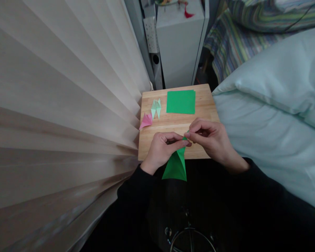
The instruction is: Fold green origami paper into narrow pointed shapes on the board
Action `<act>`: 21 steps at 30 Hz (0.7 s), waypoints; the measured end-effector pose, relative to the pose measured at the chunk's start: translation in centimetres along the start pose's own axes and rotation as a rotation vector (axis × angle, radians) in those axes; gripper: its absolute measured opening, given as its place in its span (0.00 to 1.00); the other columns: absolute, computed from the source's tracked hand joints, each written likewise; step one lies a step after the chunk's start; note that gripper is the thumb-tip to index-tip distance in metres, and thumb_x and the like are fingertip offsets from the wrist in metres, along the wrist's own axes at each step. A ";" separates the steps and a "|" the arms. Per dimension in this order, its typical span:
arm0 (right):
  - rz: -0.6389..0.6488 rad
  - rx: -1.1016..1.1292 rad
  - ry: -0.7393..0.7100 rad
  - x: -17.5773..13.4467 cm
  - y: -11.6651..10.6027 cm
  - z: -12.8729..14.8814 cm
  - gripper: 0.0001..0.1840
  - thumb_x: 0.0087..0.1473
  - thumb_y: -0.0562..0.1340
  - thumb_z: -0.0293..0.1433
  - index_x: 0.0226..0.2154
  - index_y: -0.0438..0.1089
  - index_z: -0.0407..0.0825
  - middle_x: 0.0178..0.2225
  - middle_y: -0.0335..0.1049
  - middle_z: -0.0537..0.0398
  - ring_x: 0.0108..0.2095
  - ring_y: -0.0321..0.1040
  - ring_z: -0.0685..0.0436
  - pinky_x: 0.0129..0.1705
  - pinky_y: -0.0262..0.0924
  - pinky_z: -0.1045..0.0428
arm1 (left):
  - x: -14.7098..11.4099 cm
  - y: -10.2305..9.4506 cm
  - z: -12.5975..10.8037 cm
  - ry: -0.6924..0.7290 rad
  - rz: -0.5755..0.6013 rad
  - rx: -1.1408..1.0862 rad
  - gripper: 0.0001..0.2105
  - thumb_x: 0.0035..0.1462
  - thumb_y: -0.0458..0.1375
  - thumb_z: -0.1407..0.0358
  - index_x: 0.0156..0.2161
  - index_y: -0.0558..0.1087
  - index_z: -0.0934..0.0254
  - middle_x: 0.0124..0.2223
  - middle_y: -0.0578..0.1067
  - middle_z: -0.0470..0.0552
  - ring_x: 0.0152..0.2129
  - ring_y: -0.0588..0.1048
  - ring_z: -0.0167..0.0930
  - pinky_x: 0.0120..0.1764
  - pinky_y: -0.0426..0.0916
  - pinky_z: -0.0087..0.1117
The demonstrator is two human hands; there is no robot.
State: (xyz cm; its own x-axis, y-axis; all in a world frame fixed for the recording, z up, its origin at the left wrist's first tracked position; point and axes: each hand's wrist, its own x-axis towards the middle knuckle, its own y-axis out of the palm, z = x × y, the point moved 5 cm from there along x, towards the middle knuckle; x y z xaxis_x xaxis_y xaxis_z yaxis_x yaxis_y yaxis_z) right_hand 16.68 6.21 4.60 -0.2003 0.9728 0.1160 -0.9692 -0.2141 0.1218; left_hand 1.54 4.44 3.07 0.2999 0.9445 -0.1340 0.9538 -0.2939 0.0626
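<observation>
A partly folded sheet of green origami paper [176, 166] hangs from my fingers over the near edge of the small wooden table. My left hand [166, 147] pinches it near its narrow upper end, thumb on top. At the tip, my right hand [210, 138] is closed on the same paper between thumb and forefinger. The fingers cover most of that end, so its folds there are hidden. Farther back lies a stack of green paper [181, 102]. To its left are a pale green folded paper piece [155, 109] and a pink folded paper piece [146, 120].
The wooden table [149, 150] stands between a pleated curtain [94, 105] on the left and a bed with pale blue bedding [265, 115] on the right. Behind it is a white cabinet [180, 49]. A round metal chair base [190, 231] shows below.
</observation>
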 end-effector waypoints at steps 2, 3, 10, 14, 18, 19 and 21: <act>-0.112 -0.002 0.007 0.2 -0.7 -0.1 0.20 0.50 0.75 0.40 0.18 0.70 0.51 0.20 0.64 0.61 0.22 0.58 0.52 0.23 0.53 0.52 | -0.2 0.3 0.2 -0.021 0.031 0.043 0.07 0.53 0.71 0.61 0.32 0.84 0.64 0.33 0.85 0.53 0.29 0.81 0.31 0.36 0.74 0.30; -0.181 0.000 0.016 0.3 -1.2 -0.2 0.20 0.50 0.74 0.41 0.17 0.69 0.51 0.19 0.63 0.61 0.21 0.55 0.52 0.22 0.50 0.52 | -0.2 0.5 0.4 -0.033 0.037 0.061 0.07 0.54 0.71 0.61 0.33 0.84 0.64 0.33 0.85 0.53 0.29 0.81 0.31 0.35 0.73 0.30; -0.205 -0.374 -0.079 -0.2 -1.3 1.6 0.16 0.60 0.68 0.45 0.28 0.75 0.52 0.28 0.72 0.54 0.27 0.65 0.46 0.29 0.58 0.49 | 0.4 0.1 2.2 -0.075 -0.059 -0.222 0.15 0.52 0.71 0.53 0.32 0.81 0.64 0.35 0.83 0.53 0.30 0.79 0.31 0.36 0.71 0.32; -0.080 -0.625 -0.249 -1.3 1.1 2.2 0.08 0.60 0.68 0.38 0.36 0.74 0.50 0.37 0.76 0.50 0.40 0.72 0.40 0.43 0.63 0.44 | 0.8 -0.8 2.5 -0.055 -0.168 -0.370 0.18 0.45 0.75 0.51 0.31 0.78 0.63 0.31 0.77 0.47 0.26 0.74 0.26 0.33 0.69 0.29; -0.064 -0.797 -0.266 -1.8 2.2 1.4 0.03 0.60 0.66 0.30 0.36 0.72 0.48 0.35 0.77 0.50 0.40 0.73 0.38 0.45 0.59 0.42 | 0.6 -0.4 2.4 -0.037 -0.218 -0.430 0.17 0.48 0.74 0.53 0.34 0.76 0.62 0.31 0.74 0.44 0.28 0.73 0.26 0.33 0.68 0.28; -0.066 -0.816 -0.273 -1.9 2.2 1.3 0.02 0.60 0.65 0.28 0.34 0.72 0.49 0.34 0.77 0.51 0.39 0.73 0.39 0.45 0.59 0.43 | 0.6 -0.2 2.3 -0.025 -0.223 -0.436 0.16 0.49 0.73 0.54 0.35 0.76 0.62 0.31 0.74 0.45 0.29 0.73 0.26 0.34 0.68 0.28; -0.060 -0.840 -0.294 -1.9 2.2 1.3 0.05 0.61 0.63 0.27 0.32 0.71 0.50 0.32 0.76 0.53 0.37 0.72 0.40 0.44 0.58 0.44 | 0.5 -0.2 2.1 0.009 -0.234 -0.414 0.15 0.50 0.73 0.56 0.35 0.76 0.62 0.33 0.74 0.46 0.31 0.73 0.27 0.35 0.68 0.27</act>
State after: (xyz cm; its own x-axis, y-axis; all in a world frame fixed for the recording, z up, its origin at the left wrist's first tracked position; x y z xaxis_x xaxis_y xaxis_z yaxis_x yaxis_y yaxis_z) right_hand 15.12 3.77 5.92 -0.2127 0.8936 0.3954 -0.7852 0.0845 -0.6134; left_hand 1.60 4.69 0.87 0.0762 0.9801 -0.1831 0.9071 0.0081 0.4209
